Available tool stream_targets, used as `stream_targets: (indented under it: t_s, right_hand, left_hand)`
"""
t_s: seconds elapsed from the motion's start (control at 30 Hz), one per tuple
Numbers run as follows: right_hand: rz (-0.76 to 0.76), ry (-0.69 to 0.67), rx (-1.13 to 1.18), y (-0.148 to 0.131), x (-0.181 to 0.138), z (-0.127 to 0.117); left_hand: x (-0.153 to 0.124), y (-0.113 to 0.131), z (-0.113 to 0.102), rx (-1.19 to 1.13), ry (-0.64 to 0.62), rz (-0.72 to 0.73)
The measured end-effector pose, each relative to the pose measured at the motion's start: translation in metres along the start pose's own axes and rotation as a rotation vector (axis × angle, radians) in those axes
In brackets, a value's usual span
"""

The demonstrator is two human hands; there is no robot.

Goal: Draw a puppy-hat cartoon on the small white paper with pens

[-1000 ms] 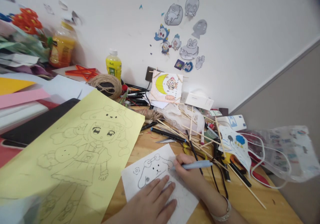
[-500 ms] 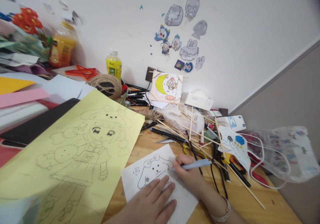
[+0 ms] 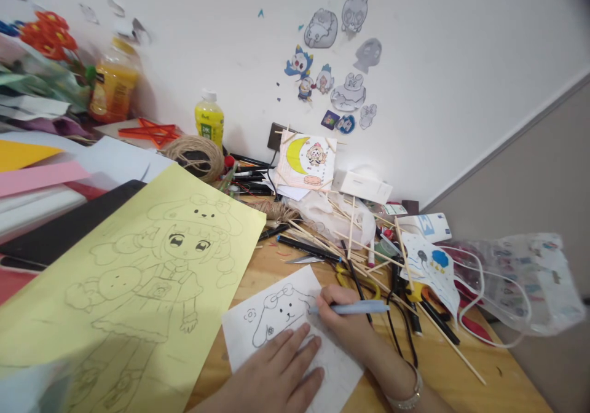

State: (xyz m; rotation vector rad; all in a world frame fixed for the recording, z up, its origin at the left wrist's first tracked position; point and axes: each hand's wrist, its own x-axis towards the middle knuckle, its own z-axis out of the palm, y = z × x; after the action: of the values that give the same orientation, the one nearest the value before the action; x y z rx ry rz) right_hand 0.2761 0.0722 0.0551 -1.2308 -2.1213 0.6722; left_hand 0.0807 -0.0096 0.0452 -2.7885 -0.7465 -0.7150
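Observation:
My right hand (image 3: pixel 343 321) pinches a light blue pen (image 3: pixel 362 307), its tip at the right side of a dog-like head drawn on a white sheet of paper (image 3: pixel 242 339). The drawn head has a bow, two dot eyes and a small flower. My left hand (image 3: pixel 281 370) lies flat on the lower part of that sheet, fingers spread, covering some of the lines. To the left lies a large yellow sheet (image 3: pixel 221 216) with a pencil drawing of a girl in a dog-eared hat.
Thin wooden sticks (image 3: pixel 351 228), markers (image 3: pixel 308 248), yellow-handled scissors (image 3: pixel 343 278) and a painted face mask (image 3: pixel 431 265) crowd the desk behind the paper. Twine (image 3: pixel 196 158), a yellow bottle (image 3: pixel 209 121) and an orange juice bottle (image 3: pixel 114 84) stand along the wall. Cut-out stickers (image 3: pixel 348 90) cover the wall.
The pen in my right hand has tilted to lie a little flatter, and its tip has shifted slightly. My left hand stays in place on the paper.

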Motion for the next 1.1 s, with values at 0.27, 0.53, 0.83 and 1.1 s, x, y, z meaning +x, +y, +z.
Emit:
stream_targets:
  t_s: [0.27,0.53,0.83,1.1]
  right_hand:
    - [0.018,-0.017,-0.039,-0.0009,-0.0004,-0.001]
    - [0.002,0.014,-0.01,0.0008,-0.0015,0.0]
    - [0.028,-0.042,-0.026,-0.0018,-0.0008,-0.0024]
    - [0.037,-0.056,-0.032,0.0002,0.0001,-0.0002]
  left_hand:
    - [-0.0014,0.0011,0.0003,0.016,-0.018,0.009]
    - [-0.0017,0.0006,0.0008,0.012,-0.007,0.006]
    - [-0.0005,0.0001,0.0007,0.012,-0.005,0.016]
    - [-0.0013,0.0014,0.0022,-0.006,-0.004,0.002]
